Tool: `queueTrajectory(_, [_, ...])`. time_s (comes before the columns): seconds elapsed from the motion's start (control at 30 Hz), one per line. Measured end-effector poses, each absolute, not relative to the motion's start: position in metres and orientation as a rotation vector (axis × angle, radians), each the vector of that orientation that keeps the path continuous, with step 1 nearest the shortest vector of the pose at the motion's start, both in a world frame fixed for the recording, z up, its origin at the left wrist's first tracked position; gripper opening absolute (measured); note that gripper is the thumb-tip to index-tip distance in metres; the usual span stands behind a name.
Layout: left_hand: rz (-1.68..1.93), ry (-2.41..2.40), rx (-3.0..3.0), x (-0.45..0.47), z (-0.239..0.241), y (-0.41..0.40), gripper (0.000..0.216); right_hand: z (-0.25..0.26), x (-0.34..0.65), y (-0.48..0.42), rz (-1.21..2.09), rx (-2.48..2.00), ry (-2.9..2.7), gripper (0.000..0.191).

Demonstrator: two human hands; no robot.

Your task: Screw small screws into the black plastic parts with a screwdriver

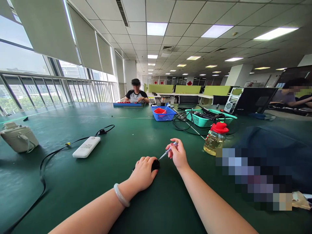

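My left hand [143,171] is curled over a small black object [155,165] on the green table [102,182], pressing it down. My right hand [177,154] pinches a thin screwdriver [168,150] with a clear handle. Its tip points down and left at the black object. A pale bangle sits on my left wrist. Most of the black object is hidden under my fingers.
A bottle of yellow oil with a red cap [215,138] stands to the right. A white power strip [86,147] with a black cable and a beige appliance [19,137] lie left. Blue [162,113] and green [207,117] baskets sit farther back. One person sits at the far end, another at right.
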State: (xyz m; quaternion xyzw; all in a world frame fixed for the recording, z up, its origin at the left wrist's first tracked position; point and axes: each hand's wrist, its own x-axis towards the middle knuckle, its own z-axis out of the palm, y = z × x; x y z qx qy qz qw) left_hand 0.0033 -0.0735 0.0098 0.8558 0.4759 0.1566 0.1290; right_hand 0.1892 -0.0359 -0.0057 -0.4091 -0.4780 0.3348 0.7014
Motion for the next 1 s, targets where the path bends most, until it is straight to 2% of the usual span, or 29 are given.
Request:
queueTrajectory(0.23, [0.504,1.43,2.505,0.011,0.004,-0.079,0.029,-0.008,0.197,-0.03,0.801,-0.901,-0.982,0.035])
queueTrajectory(0.53, [0.48,1.422,2.437,-0.03,0.006,-0.078,0.026,-0.013,0.206,-0.027,0.898,-0.906,-0.819,0.039])
queueTrajectory(0.7, [0.491,1.507,2.484,-0.102,0.001,-0.082,0.028,-0.011,0.204,-0.029,0.912,-0.9,-0.795,0.038])
queueTrajectory(1.0, [0.457,1.968,2.399,-0.274,0.009,-0.045,0.047,-0.016,0.2,-0.026,0.94,-0.895,-0.842,0.036])
